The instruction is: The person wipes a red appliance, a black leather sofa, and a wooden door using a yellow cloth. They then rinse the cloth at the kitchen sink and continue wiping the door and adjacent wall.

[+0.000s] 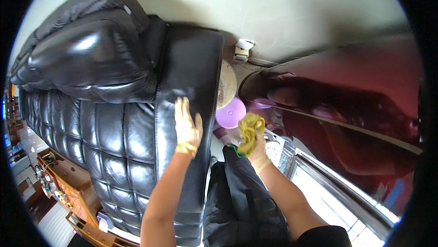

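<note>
My left hand, in a pale translucent glove, lies flat with fingers spread on the armrest of a black leather sofa. Off to the right, my gloved right hand grips a crumpled yellow cloth, lifted in front of my dark trousers and apart from the sofa. Tufted seat squares extend to the left of the armrest. A large black cushion rests against the sofa's back.
A round wooden lid or stool top and a purple round lid stand between the armrest and a glossy dark red cabinet or appliance. A small white box sits by the wall. At lower left is wooden furniture; a bright window lies lower right.
</note>
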Demonstrator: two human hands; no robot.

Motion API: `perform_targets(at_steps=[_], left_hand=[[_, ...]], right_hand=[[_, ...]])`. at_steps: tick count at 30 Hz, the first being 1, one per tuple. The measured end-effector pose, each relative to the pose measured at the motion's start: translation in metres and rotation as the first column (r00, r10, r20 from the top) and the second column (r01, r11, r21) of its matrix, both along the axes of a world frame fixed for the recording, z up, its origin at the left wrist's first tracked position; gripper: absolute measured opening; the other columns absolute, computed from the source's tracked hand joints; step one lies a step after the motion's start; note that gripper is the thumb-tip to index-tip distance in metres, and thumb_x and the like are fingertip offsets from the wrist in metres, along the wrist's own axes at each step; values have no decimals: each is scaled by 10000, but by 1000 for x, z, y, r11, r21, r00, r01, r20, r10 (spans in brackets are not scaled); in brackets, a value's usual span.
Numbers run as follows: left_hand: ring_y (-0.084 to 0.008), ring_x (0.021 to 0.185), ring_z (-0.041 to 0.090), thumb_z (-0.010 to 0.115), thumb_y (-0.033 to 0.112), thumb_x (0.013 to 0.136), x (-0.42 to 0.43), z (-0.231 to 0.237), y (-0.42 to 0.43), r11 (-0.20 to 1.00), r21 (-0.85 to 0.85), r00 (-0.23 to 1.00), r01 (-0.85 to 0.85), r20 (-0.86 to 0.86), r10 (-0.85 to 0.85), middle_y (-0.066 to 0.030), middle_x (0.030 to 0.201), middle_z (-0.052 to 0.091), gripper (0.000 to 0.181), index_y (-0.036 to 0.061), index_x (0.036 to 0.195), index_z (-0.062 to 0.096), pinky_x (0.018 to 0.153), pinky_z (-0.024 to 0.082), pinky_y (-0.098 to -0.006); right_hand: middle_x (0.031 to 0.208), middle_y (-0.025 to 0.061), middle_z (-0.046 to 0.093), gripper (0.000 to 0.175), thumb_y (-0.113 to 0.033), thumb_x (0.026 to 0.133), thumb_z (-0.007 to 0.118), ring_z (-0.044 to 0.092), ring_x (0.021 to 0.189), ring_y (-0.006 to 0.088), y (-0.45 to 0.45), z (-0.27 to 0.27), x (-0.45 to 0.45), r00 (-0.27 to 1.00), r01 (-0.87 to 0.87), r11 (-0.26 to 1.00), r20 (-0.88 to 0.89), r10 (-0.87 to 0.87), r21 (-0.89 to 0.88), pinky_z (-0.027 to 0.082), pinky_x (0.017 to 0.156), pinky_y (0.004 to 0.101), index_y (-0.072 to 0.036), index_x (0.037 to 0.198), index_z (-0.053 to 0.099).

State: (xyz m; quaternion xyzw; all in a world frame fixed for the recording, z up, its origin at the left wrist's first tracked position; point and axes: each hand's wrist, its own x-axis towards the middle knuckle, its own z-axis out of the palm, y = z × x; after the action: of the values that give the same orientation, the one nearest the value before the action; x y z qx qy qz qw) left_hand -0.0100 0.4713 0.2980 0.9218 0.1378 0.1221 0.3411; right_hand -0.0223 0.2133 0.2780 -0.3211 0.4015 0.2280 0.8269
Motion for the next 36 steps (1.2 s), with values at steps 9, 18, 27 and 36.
perform_targets(at_steps=[9,18,27,36], left_hand=[[-420,1379,418,635,228,912,-258,108,-30,889,-448,925,98,-288,-247,-302,1441,462,647,-55,1444,399,1151,345,-409],[-236,1346,494,488,18,984,-258,222,-84,178,-977,778,120,-19,-628,-118,1480,483,474,-18,1451,409,1139,395,-331],[-212,1333,500,622,-15,912,-248,396,-229,363,-872,763,330,20,-646,-151,1389,564,474,-62,1365,492,1129,365,-331],[-220,1311,516,568,19,957,-325,418,-352,375,-864,816,336,68,-574,-145,1357,583,413,-36,1363,512,1111,384,-352]], right_hand=[[997,115,685,344,-263,1004,520,671,807,223,-114,152,-160,988,-152,984,16,151,96,571,672,340,-8,1228,575],[1243,103,616,362,-70,956,590,614,1132,209,-157,268,-195,544,-297,756,548,636,-583,502,984,323,-30,1312,536],[1281,211,604,540,-180,916,584,616,1135,345,-205,376,-233,870,-206,890,493,-23,406,512,963,456,9,1405,457],[1228,183,635,603,-200,827,683,651,1001,325,-328,424,-288,848,-296,744,524,-84,599,540,871,424,6,1364,501]])
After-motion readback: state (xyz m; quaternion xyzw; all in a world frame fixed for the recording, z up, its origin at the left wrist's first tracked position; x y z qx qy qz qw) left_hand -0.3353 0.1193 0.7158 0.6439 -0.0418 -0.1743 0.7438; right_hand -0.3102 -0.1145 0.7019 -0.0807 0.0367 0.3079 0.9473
